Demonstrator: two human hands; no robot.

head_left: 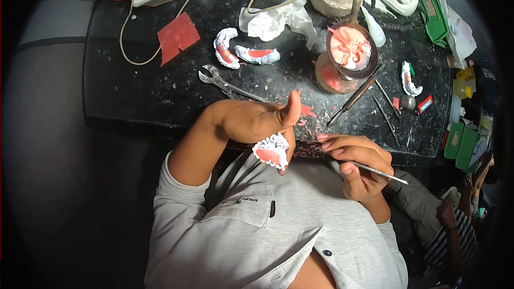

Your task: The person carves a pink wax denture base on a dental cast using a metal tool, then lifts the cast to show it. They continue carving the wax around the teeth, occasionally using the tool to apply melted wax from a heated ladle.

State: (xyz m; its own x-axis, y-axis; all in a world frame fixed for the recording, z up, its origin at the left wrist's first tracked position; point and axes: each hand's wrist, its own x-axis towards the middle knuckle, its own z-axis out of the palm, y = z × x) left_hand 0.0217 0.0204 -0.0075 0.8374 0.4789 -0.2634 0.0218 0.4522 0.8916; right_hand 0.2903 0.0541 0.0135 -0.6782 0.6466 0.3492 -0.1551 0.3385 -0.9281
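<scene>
My left hand [259,123] holds a small dental model [272,151] with white teeth and a pink plate, its thumb pointing up. To its right, my right hand [361,163] grips a thin metal tool [377,170] between thumb and fingers. The tool's one end points down to the right; its other end lies near the fingertips, toward the model, without touching it. Pink scraps [307,111] lie on the black table [144,93] just beyond my hands.
Beyond my hands are a wrench [227,84], two white moulds [257,55], a pink sheet [178,37] and crumpled tissue [278,20]. A bowl of pink shavings [349,47] stands at centre right, near a brown-handled tool [360,93]. Other people's arms [452,230] show at lower right.
</scene>
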